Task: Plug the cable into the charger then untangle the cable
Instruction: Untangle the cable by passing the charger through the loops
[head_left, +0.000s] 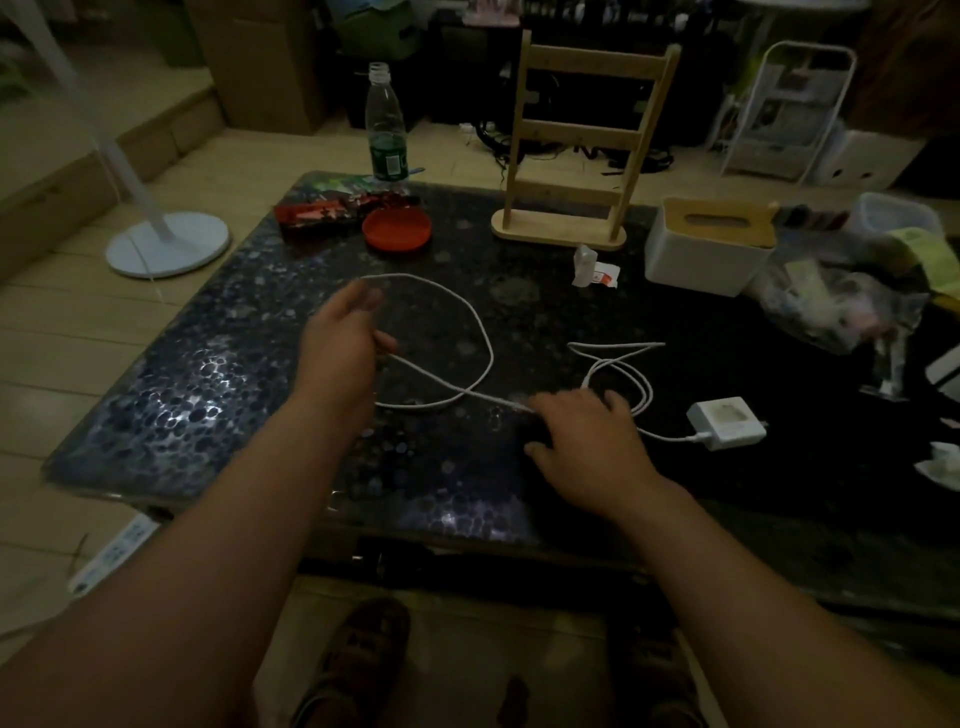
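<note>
With the white cable (483, 338) already plugged into the charger (726, 422), the left hand (340, 343) pinches a loop far from it and the right hand (582, 441) presses nearer strands flat, tangles remaining.

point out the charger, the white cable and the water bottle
charger (726, 422), head view, top face of the white block
white cable (480, 332), head view, right side of the big loop
water bottle (385, 124), head view, clear body above the green label
</note>
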